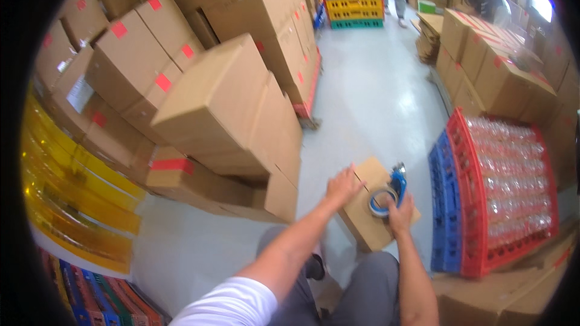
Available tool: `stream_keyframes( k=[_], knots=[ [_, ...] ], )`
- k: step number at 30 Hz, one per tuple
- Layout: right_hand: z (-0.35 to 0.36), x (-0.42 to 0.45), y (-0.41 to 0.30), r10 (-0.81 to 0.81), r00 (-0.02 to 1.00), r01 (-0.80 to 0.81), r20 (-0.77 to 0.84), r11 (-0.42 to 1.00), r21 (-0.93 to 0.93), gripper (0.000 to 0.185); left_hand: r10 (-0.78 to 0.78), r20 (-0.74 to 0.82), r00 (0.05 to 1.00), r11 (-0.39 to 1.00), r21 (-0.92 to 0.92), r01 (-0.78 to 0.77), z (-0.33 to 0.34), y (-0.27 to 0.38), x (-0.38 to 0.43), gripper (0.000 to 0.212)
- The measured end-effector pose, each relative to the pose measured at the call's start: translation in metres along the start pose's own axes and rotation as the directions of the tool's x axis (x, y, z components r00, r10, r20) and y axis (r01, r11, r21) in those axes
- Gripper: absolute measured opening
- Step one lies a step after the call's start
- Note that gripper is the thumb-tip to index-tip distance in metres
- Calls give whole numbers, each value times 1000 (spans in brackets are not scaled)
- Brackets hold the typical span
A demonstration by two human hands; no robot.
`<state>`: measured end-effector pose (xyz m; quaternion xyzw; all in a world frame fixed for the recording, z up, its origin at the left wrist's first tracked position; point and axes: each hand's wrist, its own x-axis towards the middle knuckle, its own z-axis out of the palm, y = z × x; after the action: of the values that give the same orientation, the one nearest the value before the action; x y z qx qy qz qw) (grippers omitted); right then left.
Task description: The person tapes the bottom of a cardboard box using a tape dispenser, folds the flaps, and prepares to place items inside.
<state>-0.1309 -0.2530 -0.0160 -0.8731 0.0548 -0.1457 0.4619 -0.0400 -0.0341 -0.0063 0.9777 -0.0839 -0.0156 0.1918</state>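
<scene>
A small cardboard box sits before my knees, its top flaps folded in with a seam showing between them. My left hand rests on the box's far left top edge, fingers spread. A blue tape dispenser with a metal head is in my right hand, held over the right part of the box top. The tape roll on the dispenser faces up toward me. Whether tape touches the cardboard cannot be made out.
Stacked cartons with red stickers rise on the left, near a yellow plastic strip curtain. At right, a red crate of clear glassware stands on a blue crate. Farther off are coloured crates and people.
</scene>
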Motion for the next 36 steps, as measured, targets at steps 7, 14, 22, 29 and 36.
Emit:
stream_keyframes(
  k=[7,14,22,29,36],
  knots=[
    [-2,17,-9,15,998,-16,65,1000,13,58,-38,-220,975,993,101,62,7,11,-22,77],
    [4,26,-8,65,997,-68,29,989,129,41,-100,-253,962,992,44,115,-11,23,-36,73],
    [1,23,-10,38,996,-44,76,996,82,44,-107,-310,945,993,22,119,10,11,-34,77],
    [2,20,-13,4,1000,-4,7,999,34,47,-66,-151,986,995,69,77,-5,16,-29,73],
    [5,24,-13,57,998,-58,32,998,26,49,-13,-324,946,996,81,41,8,13,-31,67]
  ],
)
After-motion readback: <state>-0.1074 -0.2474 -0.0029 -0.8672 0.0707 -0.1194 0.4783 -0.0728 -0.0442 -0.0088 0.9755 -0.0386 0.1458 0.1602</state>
